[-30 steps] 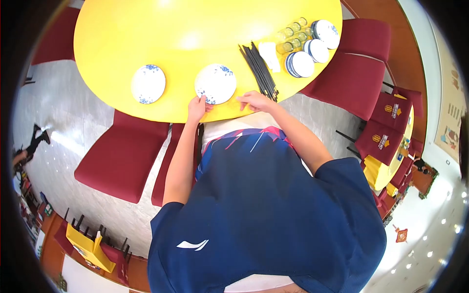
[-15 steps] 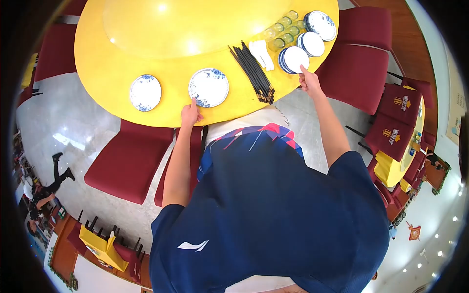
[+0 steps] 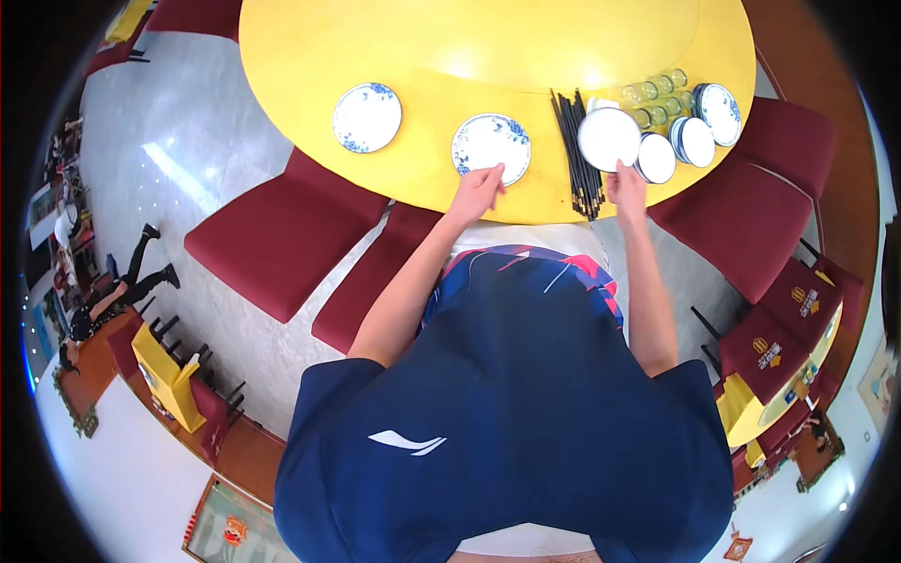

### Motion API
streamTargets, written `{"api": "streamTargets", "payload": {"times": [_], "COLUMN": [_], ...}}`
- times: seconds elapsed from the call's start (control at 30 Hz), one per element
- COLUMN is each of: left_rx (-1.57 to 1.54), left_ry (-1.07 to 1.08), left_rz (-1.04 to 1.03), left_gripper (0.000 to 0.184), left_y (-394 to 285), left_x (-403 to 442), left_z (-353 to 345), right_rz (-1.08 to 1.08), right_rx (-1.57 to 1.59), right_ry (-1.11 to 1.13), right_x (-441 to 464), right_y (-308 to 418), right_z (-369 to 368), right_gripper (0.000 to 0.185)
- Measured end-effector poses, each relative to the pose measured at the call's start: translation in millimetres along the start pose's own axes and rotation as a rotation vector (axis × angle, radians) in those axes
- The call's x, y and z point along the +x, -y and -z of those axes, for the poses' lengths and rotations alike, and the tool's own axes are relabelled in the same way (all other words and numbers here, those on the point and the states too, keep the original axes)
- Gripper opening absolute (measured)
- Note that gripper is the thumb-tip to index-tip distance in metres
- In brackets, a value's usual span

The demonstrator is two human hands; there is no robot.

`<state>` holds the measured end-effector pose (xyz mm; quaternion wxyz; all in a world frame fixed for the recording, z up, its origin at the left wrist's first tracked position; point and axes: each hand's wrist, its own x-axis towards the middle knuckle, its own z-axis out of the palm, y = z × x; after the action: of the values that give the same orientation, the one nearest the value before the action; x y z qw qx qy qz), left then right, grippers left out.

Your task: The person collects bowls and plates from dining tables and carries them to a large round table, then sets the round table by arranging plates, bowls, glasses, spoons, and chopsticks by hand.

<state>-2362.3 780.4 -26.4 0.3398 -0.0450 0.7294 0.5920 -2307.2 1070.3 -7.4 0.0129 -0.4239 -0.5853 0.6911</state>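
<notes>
Right hand (image 3: pixel 628 190) pinching a white dish (image 3: pixel 608 140).
The dish is just ahead of that hand, with chopsticks (image 3: pixel 577 155) on the hand's left and dish stacks (image 3: pixel 656 159) on its right; the left hand (image 3: pixel 480 193) touches a flowered plate's (image 3: pixel 491 143) near rim on the tabletop (image 3: pixel 427 108), grip unclear.

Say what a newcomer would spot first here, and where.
The bright yellow table filling the top of the view, most likely. Next, the plain white dish in the right hand, partly covering the black chopsticks from this angle. Then the blue-flowered plate to its left, with the left hand at its near edge.
</notes>
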Motion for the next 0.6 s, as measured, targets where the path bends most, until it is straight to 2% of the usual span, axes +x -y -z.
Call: {"api": "streamTargets", "payload": {"times": [0.03,0.13,0.17,0.2,0.27,0.33,0.37,0.43,0.47,0.53,0.6], "left_rx": [-0.066,-0.003,0.096,0.089,0.045,0.091,0.086,0.080,0.085,0.108,0.143], "left_ry": [0.040,0.014,-0.077,-0.087,-0.276,-0.285,-0.325,-0.365,-0.413,-0.511,-0.571], "left_rz": [-0.072,-0.080,-0.066,-0.065,-0.041,-0.026,-0.020,-0.012,-0.015,-0.025,0.040], "left_gripper": [0.048,0.045,0.044,0.044,0.042,0.040,0.040,0.040,0.041,0.044,0.047], "left_y": [-14.1,-39.1,-35.2,-22.9,5.4,9.8,13.2,25.9,33.1,43.9,55.0], "left_x": [0.2,1.5,4.4,8.8,13.2,4.2,1.7,-0.5,3.3,12.7,23.7], "left_z": [-1.8,3.7,7.3,13.5,34.9,59.7,69.6,94.1,108.3,136.0,164.6], "right_rz": [-0.009,-0.047,-0.017,-0.040,-0.025,0.124,0.123,0.155,0.154,0.377,0.377], "right_rx": [-0.064,-0.202,-0.200,-0.181,-0.225,-0.410,-0.412,-0.503,-0.505,-0.608,-0.569], "right_ry": [0.181,0.324,0.380,0.410,0.418,0.531,0.535,0.694,0.694,0.580,0.495], "right_x": [3.7,-26.1,-37.6,-41.0,-39.0,-46.0,-48.8,-55.1,-59.3,-65.6,-53.6], "right_y": [-13.0,-13.4,-13.6,-21.8,-42.8,-42.2,-40.7,-35.0,-30.8,-20.7,-32.7], "right_z": [-11.3,-79.7,-101.0,-117.2,-143.5,-164.9,-170.2,-176.9,-175.1,-164.2,-142.8], "right_gripper": [0.028,0.029,0.029,0.029,0.032,0.035,0.035,0.037,0.037,0.040,0.041]}}
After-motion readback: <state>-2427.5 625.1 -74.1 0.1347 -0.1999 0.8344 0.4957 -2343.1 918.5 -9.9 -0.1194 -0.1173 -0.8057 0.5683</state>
